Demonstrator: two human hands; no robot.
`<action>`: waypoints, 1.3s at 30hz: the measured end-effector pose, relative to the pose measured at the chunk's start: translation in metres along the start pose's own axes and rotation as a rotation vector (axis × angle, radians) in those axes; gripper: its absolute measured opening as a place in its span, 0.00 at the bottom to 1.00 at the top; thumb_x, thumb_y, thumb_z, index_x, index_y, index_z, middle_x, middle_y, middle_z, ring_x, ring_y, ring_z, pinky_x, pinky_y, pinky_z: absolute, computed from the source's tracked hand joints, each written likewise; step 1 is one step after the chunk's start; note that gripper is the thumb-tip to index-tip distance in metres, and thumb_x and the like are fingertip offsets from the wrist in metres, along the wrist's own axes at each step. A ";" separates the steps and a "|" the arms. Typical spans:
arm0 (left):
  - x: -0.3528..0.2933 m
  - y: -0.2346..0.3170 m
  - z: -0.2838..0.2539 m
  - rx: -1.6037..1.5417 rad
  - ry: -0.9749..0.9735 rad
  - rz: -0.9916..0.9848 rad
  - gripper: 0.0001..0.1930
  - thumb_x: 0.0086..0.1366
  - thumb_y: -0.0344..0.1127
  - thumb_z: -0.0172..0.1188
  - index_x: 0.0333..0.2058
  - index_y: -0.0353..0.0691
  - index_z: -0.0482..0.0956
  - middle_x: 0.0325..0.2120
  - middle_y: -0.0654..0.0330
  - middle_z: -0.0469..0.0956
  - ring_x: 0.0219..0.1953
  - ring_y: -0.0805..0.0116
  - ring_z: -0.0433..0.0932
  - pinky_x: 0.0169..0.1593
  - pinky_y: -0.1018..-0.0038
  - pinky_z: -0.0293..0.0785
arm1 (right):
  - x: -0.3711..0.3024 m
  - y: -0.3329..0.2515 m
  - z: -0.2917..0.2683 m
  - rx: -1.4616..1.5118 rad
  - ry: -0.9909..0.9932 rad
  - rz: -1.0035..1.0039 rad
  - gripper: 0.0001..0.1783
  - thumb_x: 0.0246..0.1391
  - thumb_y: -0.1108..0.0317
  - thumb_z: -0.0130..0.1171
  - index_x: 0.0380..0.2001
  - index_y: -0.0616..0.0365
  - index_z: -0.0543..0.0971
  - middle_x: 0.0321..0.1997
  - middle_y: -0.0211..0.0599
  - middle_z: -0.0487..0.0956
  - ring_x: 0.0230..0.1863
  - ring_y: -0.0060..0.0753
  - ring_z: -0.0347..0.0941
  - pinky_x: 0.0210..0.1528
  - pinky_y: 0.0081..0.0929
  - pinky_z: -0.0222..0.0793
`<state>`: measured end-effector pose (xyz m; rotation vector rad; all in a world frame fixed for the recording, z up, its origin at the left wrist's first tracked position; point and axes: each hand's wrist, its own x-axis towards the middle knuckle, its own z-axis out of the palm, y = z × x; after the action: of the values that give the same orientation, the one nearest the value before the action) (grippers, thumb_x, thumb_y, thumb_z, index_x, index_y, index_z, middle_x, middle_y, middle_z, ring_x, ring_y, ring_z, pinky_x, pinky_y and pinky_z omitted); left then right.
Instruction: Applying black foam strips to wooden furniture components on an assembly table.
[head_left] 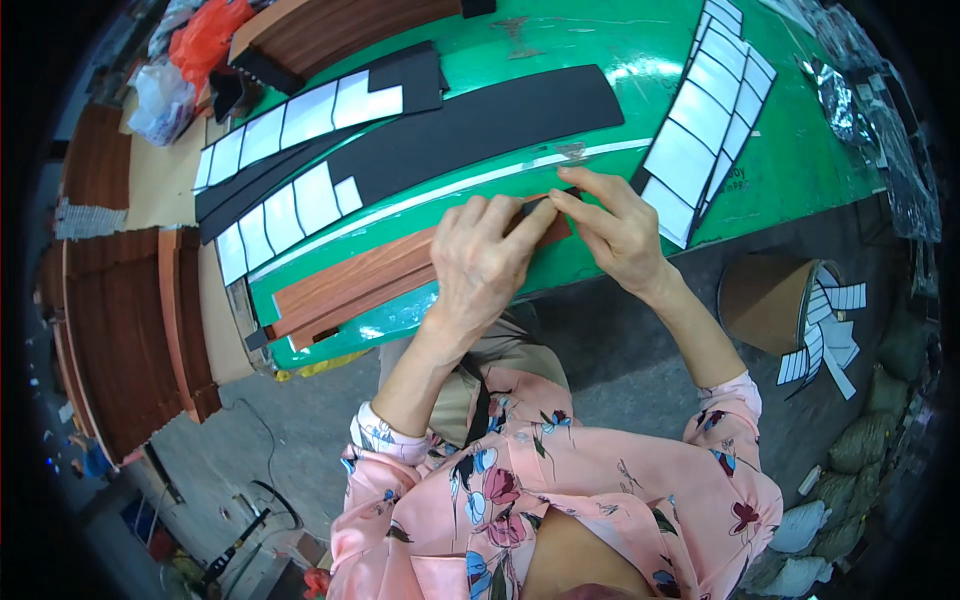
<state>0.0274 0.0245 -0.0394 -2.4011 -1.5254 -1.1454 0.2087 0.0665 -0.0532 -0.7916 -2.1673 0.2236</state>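
Note:
A long reddish-brown wood-grain strip (365, 270) with a raised ridge lies along the near edge of the green table. Over its right part, my left hand (482, 245) is closed with bent fingers, its thumb and forefinger at the strip's end. My right hand (622, 228) meets it there, thumb and forefinger pinched on a small black piece (574, 191) that is mostly hidden. At the strip's left end a black end piece (258, 339) sticks out. Beyond the strip lies a long black foam strip (490, 120), partly covered with white backing squares (285, 222).
More black strips with white backing (310, 112) lie at the back left, and others (690, 125) at the right. A wood-grain beam (330, 35) sits at the far edge. Brown boards (115, 330) are stacked left. A bin (765, 300) with white scraps stands on the floor at right.

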 end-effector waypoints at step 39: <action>-0.110 -0.097 -0.229 -0.472 0.195 -1.056 0.21 0.68 0.44 0.47 0.49 0.32 0.73 0.35 0.59 0.76 0.35 0.74 0.75 0.36 0.79 0.70 | 0.061 -0.021 -0.048 0.792 -0.125 0.865 0.21 0.56 0.68 0.54 0.51 0.67 0.72 0.47 0.36 0.75 0.46 0.23 0.70 0.51 0.23 0.66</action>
<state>-0.2013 -0.1075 0.0264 -1.4644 -2.7794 -1.9842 0.2046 0.0825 0.0259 -1.1710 -1.4803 1.4798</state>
